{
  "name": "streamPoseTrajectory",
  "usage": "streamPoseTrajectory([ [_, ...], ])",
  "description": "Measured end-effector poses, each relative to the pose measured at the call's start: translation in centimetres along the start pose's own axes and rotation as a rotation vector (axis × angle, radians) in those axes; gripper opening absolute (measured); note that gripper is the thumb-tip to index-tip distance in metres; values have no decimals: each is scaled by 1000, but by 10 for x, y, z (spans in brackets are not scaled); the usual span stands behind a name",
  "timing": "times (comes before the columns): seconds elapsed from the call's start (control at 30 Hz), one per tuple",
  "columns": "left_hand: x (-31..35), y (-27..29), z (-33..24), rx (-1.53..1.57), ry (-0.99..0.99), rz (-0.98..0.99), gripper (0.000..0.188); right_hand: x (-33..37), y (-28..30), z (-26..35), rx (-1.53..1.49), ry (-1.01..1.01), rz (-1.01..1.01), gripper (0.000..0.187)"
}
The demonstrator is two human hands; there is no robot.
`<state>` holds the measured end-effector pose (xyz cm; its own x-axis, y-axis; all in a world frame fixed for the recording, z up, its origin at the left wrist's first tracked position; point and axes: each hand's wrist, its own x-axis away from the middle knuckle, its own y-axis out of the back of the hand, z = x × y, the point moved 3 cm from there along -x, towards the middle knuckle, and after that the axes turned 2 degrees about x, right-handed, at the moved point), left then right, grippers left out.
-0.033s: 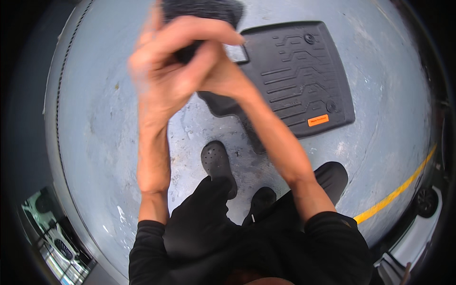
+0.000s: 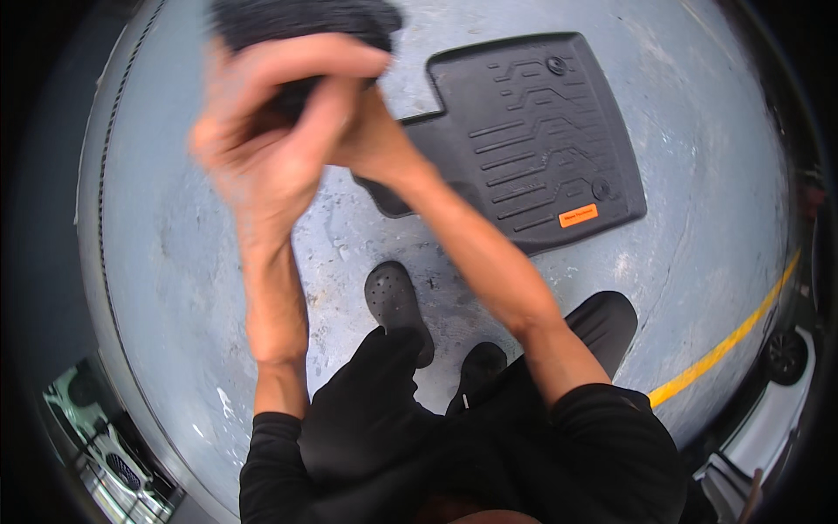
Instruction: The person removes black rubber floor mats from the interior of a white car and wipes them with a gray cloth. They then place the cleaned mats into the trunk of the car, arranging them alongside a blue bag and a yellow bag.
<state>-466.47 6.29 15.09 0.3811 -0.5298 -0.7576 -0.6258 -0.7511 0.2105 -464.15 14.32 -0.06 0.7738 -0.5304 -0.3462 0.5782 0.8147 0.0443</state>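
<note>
A dark grey, fuzzy cloth-like bundle (image 2: 301, 19), blurred by motion, is held up at the top of the view and partly cut off by its edge. My left hand (image 2: 262, 144) is closed on it, thumb and fingers curled round. Close behind, my right hand (image 2: 365, 135) meets it at the same bundle; its fingers are mostly hidden by the left hand. Below and to the right, a black moulded car floor mat (image 2: 524, 131) lies flat on the floor, with raised ribs, two round fastener holes and an orange label (image 2: 578, 216). Neither hand touches the mat.
The floor is worn blue-grey paint (image 2: 183, 262). My grey clogs (image 2: 393, 297) stand just below the mat. A yellow line (image 2: 724, 354) crosses the lower right, with a white car (image 2: 772, 428) beyond. Another vehicle's front (image 2: 118, 463) shows at the lower left.
Both hands and the dark bundle have swung left and slightly up in the view. The mat sits a little further left in the picture, uncovered more by the arms.
</note>
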Motion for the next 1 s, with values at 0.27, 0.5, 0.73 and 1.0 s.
streamPoseTrajectory([
  [0.27,138,152,76,-68,604,-597,72,-9,-11,-8,-12,-91,-179,93],
  [0.5,251,79,110,-298,845,108,90,26,-84,36,-9,-126,8,71],
  [0.73,211,97,84,-312,770,-31,45,5,-36,57,-321,-164,153,58],
  [1.0,175,76,59,-707,868,183,33,92,-5,-67,-831,-1006,404,107],
])
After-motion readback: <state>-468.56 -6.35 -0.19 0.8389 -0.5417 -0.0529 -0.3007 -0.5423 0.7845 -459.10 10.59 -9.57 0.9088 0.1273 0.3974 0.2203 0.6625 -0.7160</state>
